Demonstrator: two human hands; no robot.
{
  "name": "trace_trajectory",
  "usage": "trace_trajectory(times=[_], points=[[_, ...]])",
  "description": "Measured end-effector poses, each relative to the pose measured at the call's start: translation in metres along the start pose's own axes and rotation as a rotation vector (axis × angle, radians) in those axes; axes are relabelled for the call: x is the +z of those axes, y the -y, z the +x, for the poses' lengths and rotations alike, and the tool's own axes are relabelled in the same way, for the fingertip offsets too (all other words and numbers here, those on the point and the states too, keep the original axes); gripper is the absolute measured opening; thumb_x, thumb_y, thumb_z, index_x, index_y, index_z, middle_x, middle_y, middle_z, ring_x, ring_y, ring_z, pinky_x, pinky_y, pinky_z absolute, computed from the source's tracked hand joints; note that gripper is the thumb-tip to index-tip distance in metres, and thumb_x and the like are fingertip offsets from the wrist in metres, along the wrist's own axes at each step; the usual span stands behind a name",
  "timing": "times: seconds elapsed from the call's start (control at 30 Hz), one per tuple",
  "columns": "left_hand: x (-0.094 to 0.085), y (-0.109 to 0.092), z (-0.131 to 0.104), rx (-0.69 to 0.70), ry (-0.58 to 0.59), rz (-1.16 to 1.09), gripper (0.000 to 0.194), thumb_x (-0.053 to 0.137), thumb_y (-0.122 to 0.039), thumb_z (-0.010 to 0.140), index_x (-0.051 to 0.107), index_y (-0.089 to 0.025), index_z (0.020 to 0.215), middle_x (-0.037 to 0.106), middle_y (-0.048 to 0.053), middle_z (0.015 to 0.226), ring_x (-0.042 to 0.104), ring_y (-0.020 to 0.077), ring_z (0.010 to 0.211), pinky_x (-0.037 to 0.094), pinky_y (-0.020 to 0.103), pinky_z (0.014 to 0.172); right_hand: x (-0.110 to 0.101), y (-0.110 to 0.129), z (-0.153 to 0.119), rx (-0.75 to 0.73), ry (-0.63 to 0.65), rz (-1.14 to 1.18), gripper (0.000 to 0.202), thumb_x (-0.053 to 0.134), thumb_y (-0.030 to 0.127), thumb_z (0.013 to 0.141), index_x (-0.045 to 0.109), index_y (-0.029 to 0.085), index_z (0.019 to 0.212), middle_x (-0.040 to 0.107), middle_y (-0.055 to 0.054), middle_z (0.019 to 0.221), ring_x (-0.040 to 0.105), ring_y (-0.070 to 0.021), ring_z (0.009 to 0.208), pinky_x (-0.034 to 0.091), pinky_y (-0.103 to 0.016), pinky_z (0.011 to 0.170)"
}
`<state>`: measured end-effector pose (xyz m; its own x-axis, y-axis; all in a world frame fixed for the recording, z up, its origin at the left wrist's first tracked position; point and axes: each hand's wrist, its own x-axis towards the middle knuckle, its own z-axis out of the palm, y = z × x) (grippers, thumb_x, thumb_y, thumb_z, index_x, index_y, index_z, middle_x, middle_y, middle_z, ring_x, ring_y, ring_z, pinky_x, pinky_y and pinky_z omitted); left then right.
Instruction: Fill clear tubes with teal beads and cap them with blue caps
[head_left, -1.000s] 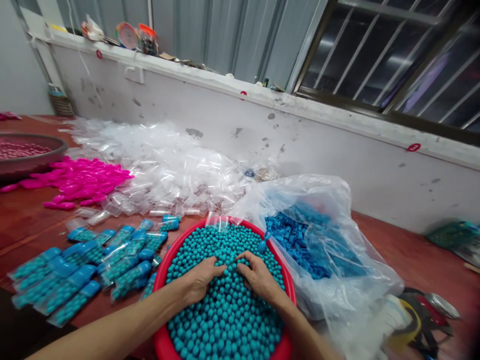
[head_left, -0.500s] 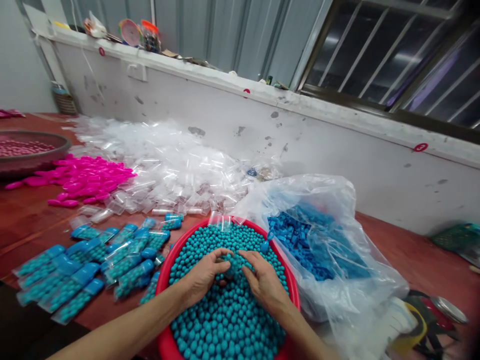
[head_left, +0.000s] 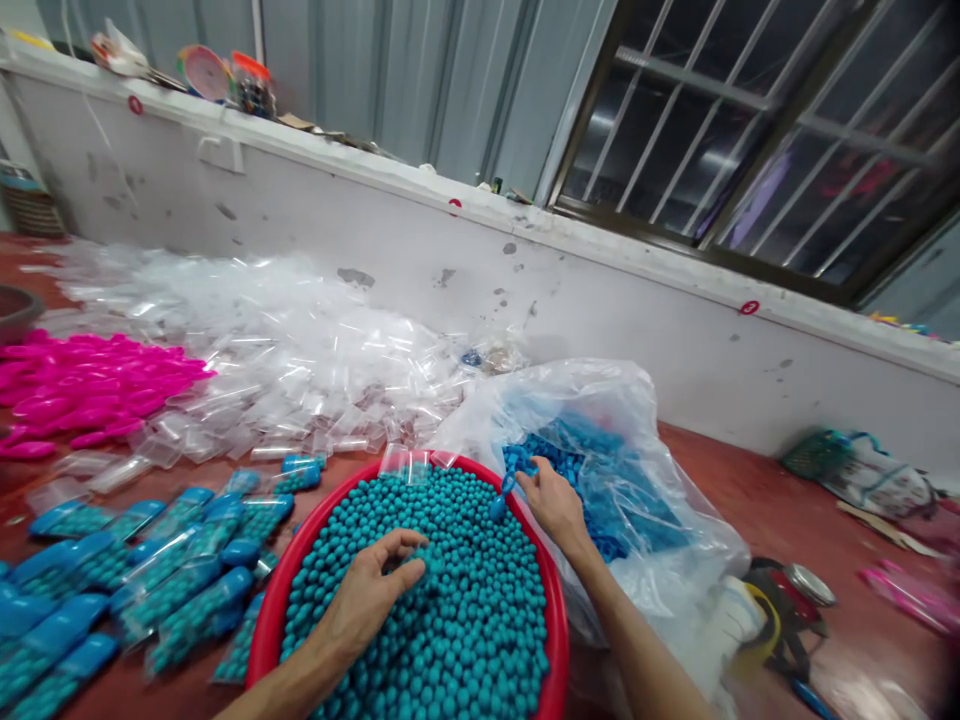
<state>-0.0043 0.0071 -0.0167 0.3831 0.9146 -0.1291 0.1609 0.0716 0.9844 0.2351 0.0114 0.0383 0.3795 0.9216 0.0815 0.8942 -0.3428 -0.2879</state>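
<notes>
My left hand [head_left: 371, 585] is over the red basin [head_left: 264, 610] of round teal beads [head_left: 450, 610]. Its fingers and thumb curl toward each other around something I cannot make out against the beads. My right hand [head_left: 555, 505] reaches to the near left side of the heap of small blue plastic pieces [head_left: 600, 470] in a clear plastic bag [head_left: 675, 580]. Thumb and forefinger are slightly apart beside the blue pieces. One blue piece [head_left: 499, 507] rests at the basin's right rim, left of that hand. Clear plastic sleeves [head_left: 405, 464] lie over the far rim.
On the left lie bead-filled clear packs with blue ends [head_left: 199, 615]. Behind them are bright pink pieces [head_left: 105, 385] and a large heap of clear empty packs [head_left: 300, 340]. A strap with a metal-lidded jar [head_left: 810, 585] is at right. A white wall [head_left: 420, 290] bounds the table.
My right hand has left the middle of the basin and moved right to the blue pieces. My left hand stays over the beads. The view has swung to the right.
</notes>
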Motion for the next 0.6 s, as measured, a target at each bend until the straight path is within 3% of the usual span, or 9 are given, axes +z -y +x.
trace_trajectory(times=[0.17, 0.33, 0.47, 0.6], points=[[0.001, 0.004, 0.005, -0.01, 0.045, -0.054, 0.028, 0.057, -0.037, 0.066, 0.055, -0.018, 0.087, 0.051, -0.005, 0.059, 0.051, 0.0135, 0.06, 0.038, 0.023, 0.056, 0.02, 0.006, 0.017, -0.107, 0.005, -0.015, 0.037, 0.042, 0.028, 0.083, 0.046, 0.013, 0.117, 0.061, -0.012, 0.101, 0.057, -0.022, 0.095, 0.04, -0.03, 0.076], [0.007, 0.007, 0.007, -0.207, 0.078, -0.251, 0.051, 0.06, -0.057, 0.057, 0.043, -0.021, 0.089, 0.053, -0.005, 0.057, 0.055, 0.0155, 0.049, 0.034, 0.02, 0.036, 0.026, 0.025, -0.005, -0.282, -0.008, -0.016, 0.03, 0.041, 0.021, 0.084, 0.049, 0.016, 0.113, 0.055, -0.009, 0.11, 0.051, -0.0186, 0.103, 0.038, -0.027, 0.083], [0.009, 0.009, 0.008, -0.309, -0.012, -0.326, 0.067, 0.065, -0.064, 0.044, 0.041, -0.024, 0.091, 0.052, -0.006, 0.053, 0.056, 0.0179, 0.046, 0.035, 0.021, 0.032, 0.031, 0.038, -0.028, -0.442, 0.085, -0.062, 0.024, 0.05, 0.025, 0.079, 0.055, 0.021, 0.102, 0.059, -0.004, 0.098, 0.056, -0.017, 0.089, 0.044, -0.026, 0.075], [0.009, 0.014, 0.012, -0.319, 0.011, -0.328, 0.073, 0.07, -0.063, 0.036, 0.043, -0.024, 0.092, 0.056, -0.003, 0.053, 0.055, 0.0184, 0.046, 0.032, 0.02, 0.032, 0.036, 0.034, -0.03, -0.538, 0.146, -0.234, 0.025, 0.052, 0.035, 0.079, 0.058, 0.016, 0.093, 0.06, -0.009, 0.091, 0.057, -0.021, 0.076, 0.047, -0.03, 0.061]])
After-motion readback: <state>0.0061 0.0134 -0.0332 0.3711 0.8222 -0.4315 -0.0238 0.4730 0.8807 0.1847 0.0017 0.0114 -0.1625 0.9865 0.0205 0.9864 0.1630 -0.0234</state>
